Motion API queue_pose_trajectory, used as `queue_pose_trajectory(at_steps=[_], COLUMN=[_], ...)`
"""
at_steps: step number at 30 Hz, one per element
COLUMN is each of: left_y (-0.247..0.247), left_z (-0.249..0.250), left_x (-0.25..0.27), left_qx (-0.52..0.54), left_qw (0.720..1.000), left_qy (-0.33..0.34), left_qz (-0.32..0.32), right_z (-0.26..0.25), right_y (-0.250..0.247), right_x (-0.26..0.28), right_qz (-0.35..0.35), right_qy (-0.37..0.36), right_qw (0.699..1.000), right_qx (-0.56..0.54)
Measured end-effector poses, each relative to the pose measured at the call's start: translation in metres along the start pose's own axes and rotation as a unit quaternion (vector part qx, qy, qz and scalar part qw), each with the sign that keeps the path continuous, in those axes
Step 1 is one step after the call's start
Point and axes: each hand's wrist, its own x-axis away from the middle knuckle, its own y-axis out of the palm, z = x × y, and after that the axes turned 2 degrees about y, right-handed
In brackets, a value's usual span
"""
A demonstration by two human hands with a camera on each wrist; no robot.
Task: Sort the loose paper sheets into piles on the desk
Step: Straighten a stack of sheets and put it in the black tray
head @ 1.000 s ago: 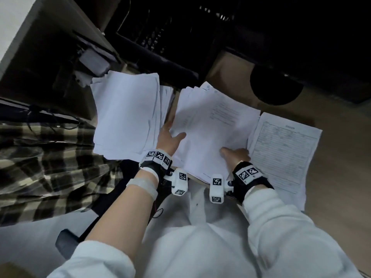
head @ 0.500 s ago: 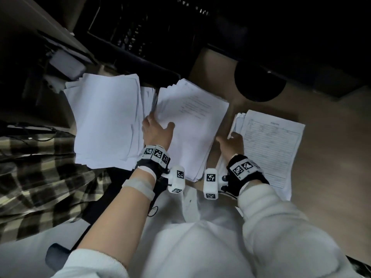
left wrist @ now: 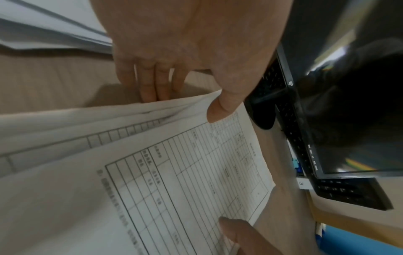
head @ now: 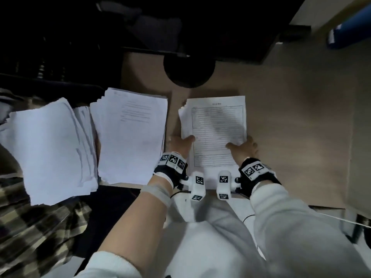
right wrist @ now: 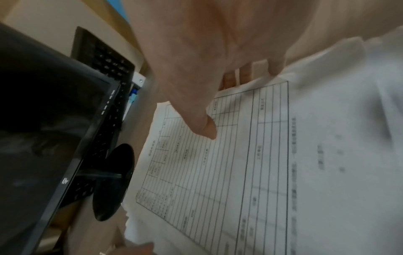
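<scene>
Gripping the form stack (head: 215, 125) at both side edges near the desk's (head: 291, 121) front edge: left hand (head: 179, 144) and right hand (head: 244, 148) pinching, thumbs on top, fingers beneath.

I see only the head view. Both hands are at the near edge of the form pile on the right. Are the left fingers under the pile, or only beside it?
Observer: Under it. In the left wrist view the left hand has its fingers below the form pile and its thumb on the top sheet.
Operator: And the right hand?
Observer: The same pinch. In the right wrist view the right hand has its thumb on the printed table and its fingers below the edge.
Operator: Is the pile square?
Observer: Not quite. By the left thumb the upper sheets fan apart from those below.
</scene>
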Motion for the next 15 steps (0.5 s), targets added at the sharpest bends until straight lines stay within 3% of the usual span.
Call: queue_pose_trajectory(at_steps=[4, 7, 10, 15], left_y=[0.019, 0.016, 0.015, 0.01], left_z=[0.002, 0.008, 0.008, -0.003], left_x=[-0.003, 0.002, 0.005, 0.013], left_qx=[-0.017, -0.075, -0.066, -0.043], left_qw=[0.999, 0.996, 0.997, 0.999], left_qy=[-0.009, -0.037, -0.04, 0.024], left_qz=[0.025, 0.034, 0.015, -0.004], right_z=[-0.001, -0.01, -0.012, -0.003], right_y=[-0.002, -0.004, -0.007, -0.008], right_x=[-0.006, -0.007, -0.01, 0.002], right_qz=[-0.036, -0.049, -0.082, -0.098], right_qy=[-0.008, 0.023, 0.047, -0.047], right_qw=[0.999, 0.999, 0.995, 0.991], right_qx=[0.001, 0.008, -0.024, -0.079])
